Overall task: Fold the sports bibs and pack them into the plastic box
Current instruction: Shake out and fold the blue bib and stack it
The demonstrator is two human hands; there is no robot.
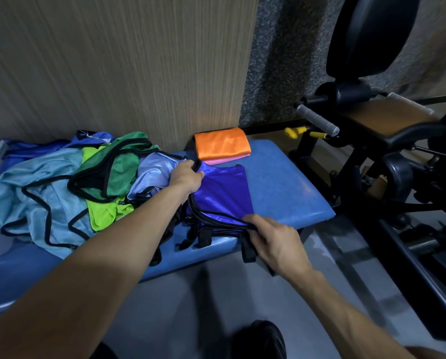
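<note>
While lying on the bench [281, 177], royal-blue bib [224, 193], far edge gripped by left hand [186, 176], near edge pinched by right hand [273, 239]

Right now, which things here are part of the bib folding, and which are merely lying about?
Part of the job: shiny dark blue bib, gripped by left hand and right hand; folded orange bib; loose heap of green and pale blue bibs.
Lying about: black gym machine; yellow pin handles.

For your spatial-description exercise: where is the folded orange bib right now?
In the head view, the folded orange bib lies at the back right of the blue bench, on a pink one, against the wall.
</note>
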